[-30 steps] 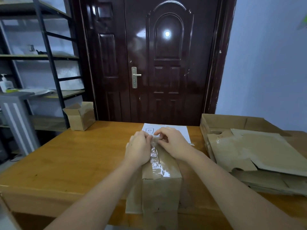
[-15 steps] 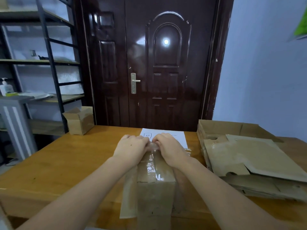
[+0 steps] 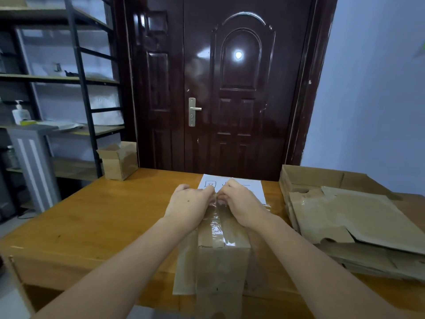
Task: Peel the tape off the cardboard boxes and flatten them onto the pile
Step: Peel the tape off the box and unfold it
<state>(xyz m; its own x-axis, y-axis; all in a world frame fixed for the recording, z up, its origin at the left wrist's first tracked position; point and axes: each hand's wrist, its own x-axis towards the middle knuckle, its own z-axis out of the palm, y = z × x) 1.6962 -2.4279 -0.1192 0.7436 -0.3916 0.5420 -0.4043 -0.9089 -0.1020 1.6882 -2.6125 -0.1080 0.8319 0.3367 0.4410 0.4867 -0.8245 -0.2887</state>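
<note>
- Picking at the far end of the tape (image 3: 217,223), left hand (image 3: 190,207) and right hand (image 3: 241,204) pinch it together atop the box (image 3: 222,256) on the counter (image 3: 103,217).
- Since a second ago the hands have barely shifted; tape likely unpeeled, pile (image 3: 358,226) waits at right.

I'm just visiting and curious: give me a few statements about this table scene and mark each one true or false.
1. Both hands, left hand and right hand, pinch the tape at the far end of the taped box. True.
2. The pile of flattened cardboard lies to the person's left. False: it lies to the right.
3. A small open box stands at the table's far left corner. True.
4. The door stands open. False: it is closed.
</note>
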